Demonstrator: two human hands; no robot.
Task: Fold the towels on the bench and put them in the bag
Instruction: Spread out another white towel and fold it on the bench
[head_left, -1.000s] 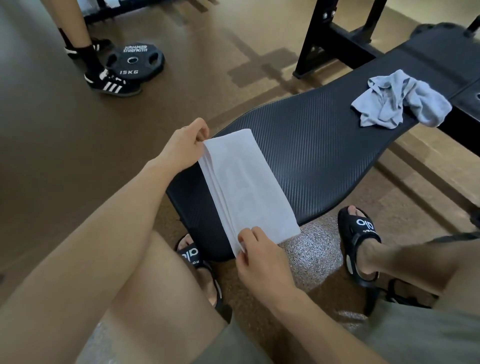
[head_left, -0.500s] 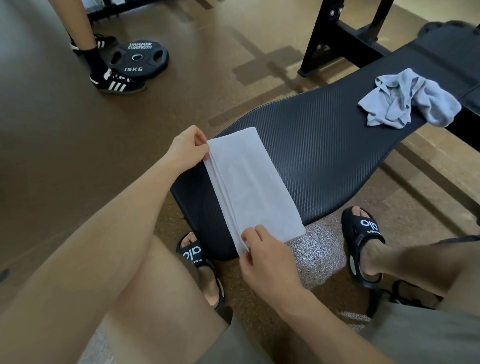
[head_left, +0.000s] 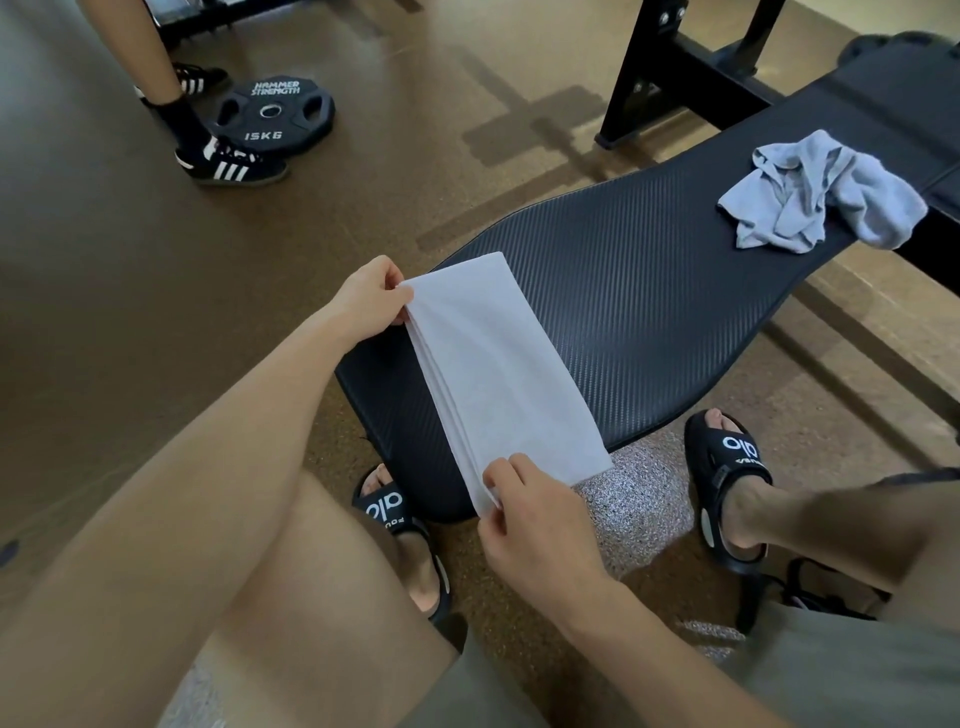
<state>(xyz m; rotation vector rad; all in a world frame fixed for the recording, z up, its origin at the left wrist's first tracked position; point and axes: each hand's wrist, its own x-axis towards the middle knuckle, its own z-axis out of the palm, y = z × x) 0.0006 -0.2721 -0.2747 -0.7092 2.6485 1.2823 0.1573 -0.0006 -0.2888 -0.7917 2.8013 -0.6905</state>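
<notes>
A white towel (head_left: 493, 374), folded into a long strip of several layers, lies across the near end of the black padded bench (head_left: 649, 291). My left hand (head_left: 371, 301) pinches its far left corner. My right hand (head_left: 524, 519) pinches the near corner, at the bench's front edge. A second towel (head_left: 815, 197), pale blue-grey and crumpled, sits farther along the bench to the right. No bag is in view.
My feet in black slides (head_left: 727, 483) stand on the brown floor either side of the bench. A 15 kg weight plate (head_left: 275, 117) lies at the far left beside another person's shoe (head_left: 228, 163). The black rack frame (head_left: 675, 67) rises behind the bench.
Both hands keep their hold on the white towel's corners; the towel and hands stay put on the bench, with only a slight shift of the camera.
</notes>
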